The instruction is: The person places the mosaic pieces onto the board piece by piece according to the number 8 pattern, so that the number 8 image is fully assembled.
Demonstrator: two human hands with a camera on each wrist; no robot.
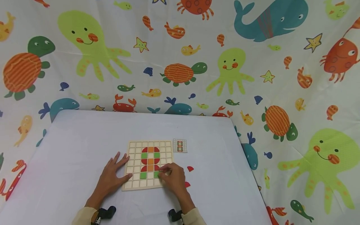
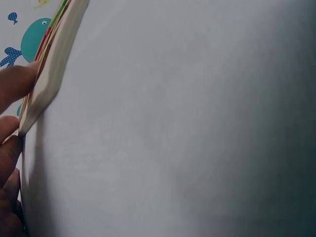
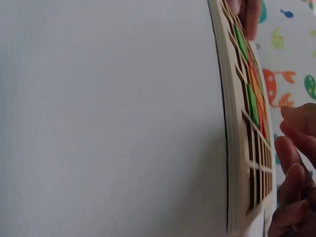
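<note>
A light wooden grid board [image 1: 134, 184] lies on the white table, with red, green and orange pieces set in its middle columns. My left hand [image 1: 112, 175] is spread at the board's left side, fingertips and thumb touching its edge; the thumb [image 2: 19, 84] shows against the rim in the left wrist view. Over the lower right of the pattern is my right hand [image 1: 175, 178], its bent fingertips close to a red quarter-round piece [image 1: 156, 168] and a green square piece [image 1: 156, 174]. In the right wrist view its fingers [image 3: 291, 148] appear slightly apart, with no piece visible between them.
A small pattern card [image 1: 180, 146] lies at the board's upper right. Two loose red pieces are to the right: one quarter-round piece [image 1: 190, 168] and another red piece [image 1: 187, 184] partly behind the right hand. A sea-animal cloth [image 1: 157, 40] hangs behind the table.
</note>
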